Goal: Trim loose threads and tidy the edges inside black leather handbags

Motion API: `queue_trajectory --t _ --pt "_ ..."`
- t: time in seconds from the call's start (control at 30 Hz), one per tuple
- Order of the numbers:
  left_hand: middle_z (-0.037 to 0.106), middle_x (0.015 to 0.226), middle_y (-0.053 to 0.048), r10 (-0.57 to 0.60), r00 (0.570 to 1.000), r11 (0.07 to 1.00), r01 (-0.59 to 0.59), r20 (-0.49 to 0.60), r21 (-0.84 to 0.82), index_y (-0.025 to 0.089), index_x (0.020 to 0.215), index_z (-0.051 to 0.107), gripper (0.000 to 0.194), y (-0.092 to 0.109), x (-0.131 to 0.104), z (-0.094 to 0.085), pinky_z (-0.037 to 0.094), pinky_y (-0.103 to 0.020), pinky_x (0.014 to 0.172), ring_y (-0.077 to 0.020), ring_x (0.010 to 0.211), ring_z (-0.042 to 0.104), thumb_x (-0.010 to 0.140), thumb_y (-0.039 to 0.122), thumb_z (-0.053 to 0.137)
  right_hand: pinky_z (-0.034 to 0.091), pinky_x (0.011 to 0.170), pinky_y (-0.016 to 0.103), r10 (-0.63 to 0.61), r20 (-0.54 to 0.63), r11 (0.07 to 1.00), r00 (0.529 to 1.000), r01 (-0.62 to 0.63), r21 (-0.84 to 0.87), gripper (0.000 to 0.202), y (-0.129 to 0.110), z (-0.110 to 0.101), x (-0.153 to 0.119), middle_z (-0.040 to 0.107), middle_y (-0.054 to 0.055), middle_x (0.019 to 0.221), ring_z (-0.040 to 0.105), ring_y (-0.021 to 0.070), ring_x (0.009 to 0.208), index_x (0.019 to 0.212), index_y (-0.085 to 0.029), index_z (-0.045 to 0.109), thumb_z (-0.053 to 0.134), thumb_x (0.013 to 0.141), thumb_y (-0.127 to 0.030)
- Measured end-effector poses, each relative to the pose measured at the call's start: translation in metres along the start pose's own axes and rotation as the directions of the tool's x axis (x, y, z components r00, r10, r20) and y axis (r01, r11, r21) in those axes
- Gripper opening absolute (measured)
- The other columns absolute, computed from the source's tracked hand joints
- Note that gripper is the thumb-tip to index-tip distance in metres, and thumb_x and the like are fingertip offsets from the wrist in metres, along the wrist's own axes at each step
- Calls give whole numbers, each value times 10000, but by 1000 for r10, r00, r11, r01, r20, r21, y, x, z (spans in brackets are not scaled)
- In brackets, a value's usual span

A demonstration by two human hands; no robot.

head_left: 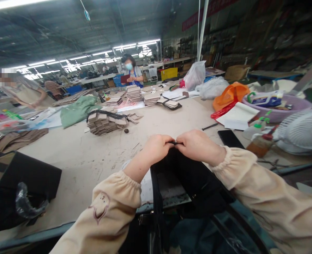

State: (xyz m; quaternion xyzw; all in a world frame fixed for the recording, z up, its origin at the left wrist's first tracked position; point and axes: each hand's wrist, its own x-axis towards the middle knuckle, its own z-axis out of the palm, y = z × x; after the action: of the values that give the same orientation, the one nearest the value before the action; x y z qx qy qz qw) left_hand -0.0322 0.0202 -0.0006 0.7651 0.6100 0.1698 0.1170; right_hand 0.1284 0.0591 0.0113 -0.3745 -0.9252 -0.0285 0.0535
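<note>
Sleeves converge; hands pinch bag.

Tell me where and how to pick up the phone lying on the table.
Pinch the phone across its long edges, near the far end, coming from above. It lies flat as a thin slab, so its edges offer the likeliest hold, and its near end sits close to the right sleeve. The right hand would first need to release the black fabric.
</note>
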Motion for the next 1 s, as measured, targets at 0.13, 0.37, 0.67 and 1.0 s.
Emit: queue_trajectory --t 0.13,0.37,0.67,1.0 --pt "722 949 -33 -28 1000 998 29 -15 59 223 976 706 271 1 1 2 459 -261 782 -174 860 636 824 223 482 366 630 292 3 -18 1000 1000 -4 -24 384 -1 3 -3 701 100 790 620 208 731 827 -189 713 392 877 -393" --pt "721 923 -24 -87 995 995 89 -47 43 231 976 710 270 6 2 3 456 -255 775 -170 847 626 810 242 498 301 568 267 -36 13 991 999 34 129 375 6 -1 -5 691 39 722 583 155 653 780 -212 704 442 859 -468" --pt "702 740 -70 -166 986 982 167 -23 90 168 829 736 263 -1 -1 -3 430 -273 637 -186 676 602 766 357 565 296 573 263 -11 -41 977 999 20 213 451 -3 -3 0 663 32 653 538 130 591 650 -192 661 363 902 -418" --pt "697 732 -87 -217 976 970 219 -30 111 165 780 725 269 3 -3 -4 407 -274 592 -185 657 588 769 338 520 313 572 237 -38 -15 937 999 41 348 331 1 7 2 649 6 665 542 129 623 688 -197 651 406 861 -336"
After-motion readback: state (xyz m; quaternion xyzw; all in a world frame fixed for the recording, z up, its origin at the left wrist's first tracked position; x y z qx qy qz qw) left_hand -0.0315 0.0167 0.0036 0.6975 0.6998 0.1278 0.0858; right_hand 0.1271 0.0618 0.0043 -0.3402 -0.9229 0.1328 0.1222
